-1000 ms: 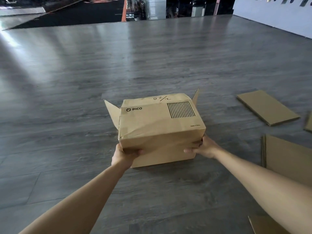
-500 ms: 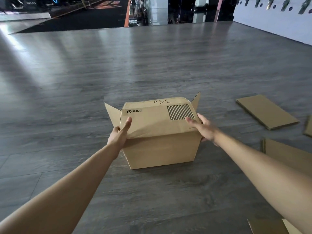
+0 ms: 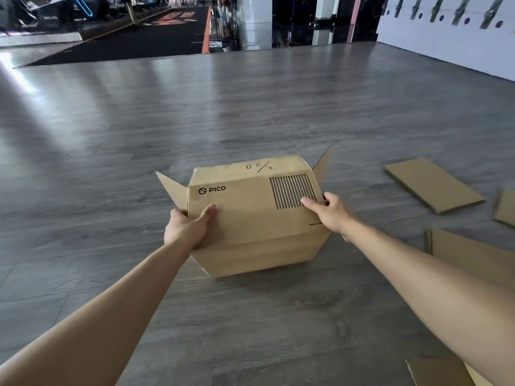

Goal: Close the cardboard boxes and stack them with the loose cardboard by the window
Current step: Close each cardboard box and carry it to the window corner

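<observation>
A brown cardboard box [image 3: 250, 215] printed PICO stands on the grey floor in the middle of the head view. Its long top flaps are folded down; the two short side flaps still stick up and outward at left and right. My left hand [image 3: 188, 228] grips the left edge of the near top flap, thumb on top and fingers round the side. My right hand [image 3: 328, 211] holds the right end of that flap, thumb lying on the striped print and fingers round the corner. Several flat loose cardboard pieces [image 3: 433, 183] lie to the right.
A larger flat cardboard sheet [image 3: 473, 257] lies at my right forearm, a small piece [image 3: 505, 208] at the right edge and another [image 3: 443, 371] at the bottom right. A white wall [image 3: 446, 43] runs along the far right. Grey plank floor stretches ahead and to the left.
My hands rose from the box's lower front corners to the ends of the near top flap. They now grip its ends more firmly than half a second ago.
</observation>
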Demonstrator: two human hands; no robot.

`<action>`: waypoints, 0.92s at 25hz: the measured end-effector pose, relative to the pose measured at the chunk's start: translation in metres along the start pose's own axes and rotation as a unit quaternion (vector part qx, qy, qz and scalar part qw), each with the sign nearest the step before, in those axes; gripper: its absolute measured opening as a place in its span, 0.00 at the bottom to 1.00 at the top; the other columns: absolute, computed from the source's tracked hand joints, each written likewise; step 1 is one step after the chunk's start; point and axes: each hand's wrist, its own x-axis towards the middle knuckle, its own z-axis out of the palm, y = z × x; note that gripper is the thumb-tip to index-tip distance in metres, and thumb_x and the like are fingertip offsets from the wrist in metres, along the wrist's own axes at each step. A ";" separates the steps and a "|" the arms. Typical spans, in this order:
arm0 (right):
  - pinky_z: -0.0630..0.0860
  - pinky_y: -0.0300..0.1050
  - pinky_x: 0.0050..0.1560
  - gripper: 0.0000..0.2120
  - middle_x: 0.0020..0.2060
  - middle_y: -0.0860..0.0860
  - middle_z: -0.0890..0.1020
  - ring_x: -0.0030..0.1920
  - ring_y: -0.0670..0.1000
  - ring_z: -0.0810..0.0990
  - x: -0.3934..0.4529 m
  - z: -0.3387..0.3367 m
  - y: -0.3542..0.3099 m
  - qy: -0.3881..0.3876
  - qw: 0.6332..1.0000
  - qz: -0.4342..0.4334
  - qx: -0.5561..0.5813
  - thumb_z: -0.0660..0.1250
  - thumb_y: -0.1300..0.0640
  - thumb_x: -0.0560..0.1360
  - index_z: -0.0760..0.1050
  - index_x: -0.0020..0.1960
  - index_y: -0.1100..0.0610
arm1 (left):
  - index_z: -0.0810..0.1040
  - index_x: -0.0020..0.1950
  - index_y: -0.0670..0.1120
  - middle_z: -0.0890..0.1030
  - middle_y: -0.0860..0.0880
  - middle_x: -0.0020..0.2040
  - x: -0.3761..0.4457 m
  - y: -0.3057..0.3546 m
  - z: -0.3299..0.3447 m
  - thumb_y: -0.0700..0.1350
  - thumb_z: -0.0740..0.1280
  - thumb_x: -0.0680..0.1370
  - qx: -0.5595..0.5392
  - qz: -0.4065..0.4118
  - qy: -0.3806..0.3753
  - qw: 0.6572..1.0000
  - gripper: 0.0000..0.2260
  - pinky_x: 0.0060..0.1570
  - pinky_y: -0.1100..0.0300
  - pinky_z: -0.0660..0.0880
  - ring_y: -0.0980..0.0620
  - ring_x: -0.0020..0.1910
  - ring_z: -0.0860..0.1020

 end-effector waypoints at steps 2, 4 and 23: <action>0.73 0.58 0.67 0.48 0.68 0.52 0.76 0.67 0.56 0.75 0.000 -0.003 -0.010 0.006 0.999 -0.033 0.035 0.68 0.25 0.62 0.69 0.72 0.53 | 0.74 0.64 0.48 0.81 0.50 0.55 0.001 0.000 -0.004 0.68 0.72 0.70 -0.023 0.024 -0.004 0.999 0.32 0.57 0.50 0.77 0.45 0.55 0.79; 0.77 0.57 0.62 0.40 0.57 0.47 0.81 0.59 0.53 0.80 0.001 -0.005 -0.016 0.013 0.996 -0.070 0.053 0.69 0.26 0.60 0.73 0.63 0.50 | 0.74 0.65 0.48 0.80 0.51 0.56 0.001 -0.001 -0.004 0.65 0.75 0.70 -0.067 0.040 0.000 0.997 0.31 0.58 0.50 0.77 0.46 0.55 0.79; 0.78 0.48 0.51 0.14 0.50 0.50 0.84 0.54 0.54 0.81 -0.017 0.070 0.083 0.095 0.991 0.092 -0.020 0.74 0.45 0.73 0.76 0.50 0.53 | 0.81 0.58 0.56 0.84 0.52 0.56 -0.001 -0.089 0.070 0.58 0.74 0.74 -0.022 -0.007 -0.044 0.999 0.14 0.54 0.53 0.76 0.46 0.56 0.80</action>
